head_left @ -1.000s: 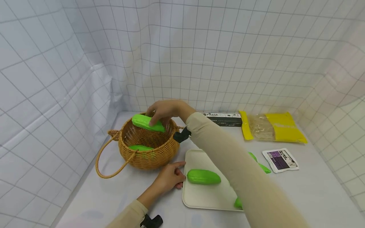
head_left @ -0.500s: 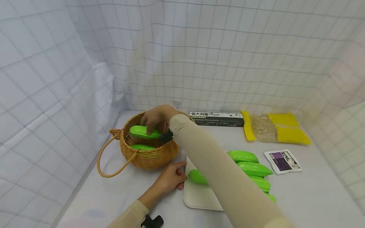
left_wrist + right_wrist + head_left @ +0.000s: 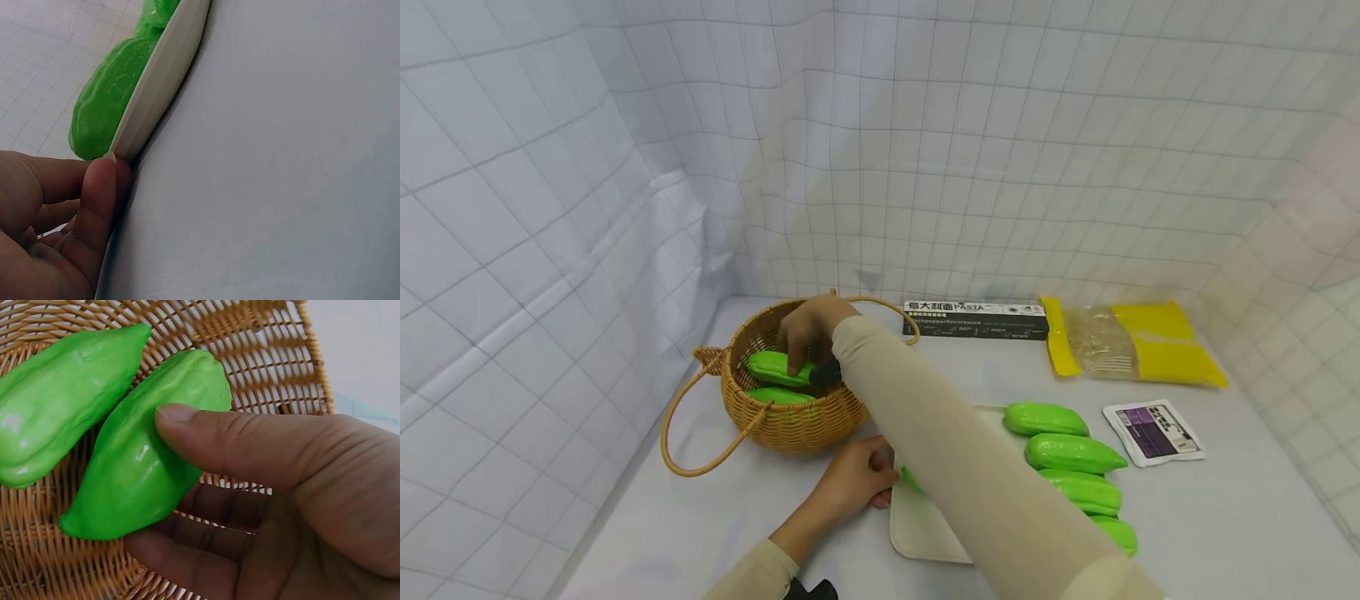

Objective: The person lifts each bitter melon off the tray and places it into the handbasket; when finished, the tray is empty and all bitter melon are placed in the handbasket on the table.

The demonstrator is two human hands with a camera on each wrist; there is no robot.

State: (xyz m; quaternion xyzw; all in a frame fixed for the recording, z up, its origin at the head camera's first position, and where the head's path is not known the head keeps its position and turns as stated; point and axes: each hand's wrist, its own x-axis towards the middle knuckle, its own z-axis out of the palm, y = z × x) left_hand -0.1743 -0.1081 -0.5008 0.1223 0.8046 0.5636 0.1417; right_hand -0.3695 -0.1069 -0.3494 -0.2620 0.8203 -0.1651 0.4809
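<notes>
Inside the wicker basket [image 3: 801, 429], my right hand [image 3: 808, 329] holds a glossy green ridged gourd [image 3: 150, 444], thumb on top and fingers curled beneath. A second green gourd [image 3: 56, 406] lies beside it on the woven bottom. My left hand [image 3: 848, 479] pinches the left rim of the white tray [image 3: 159, 81] between thumb and finger. A green gourd [image 3: 106, 103] on the tray sits right by those fingertips; the right sleeve hides most of it in the head view. Several more gourds [image 3: 1075, 454] lie in a row at the tray's right side.
A black pasta box [image 3: 973, 320] stands at the back, with a yellow noodle bag [image 3: 1172, 342] beside it. A purple-and-white sachet [image 3: 1153, 432] lies right of the tray. One basket handle [image 3: 711, 471] hangs out toward the front left.
My right hand has lowered the gourd from above the basket rim down inside, next to the other one. The left hand stays at the tray rim.
</notes>
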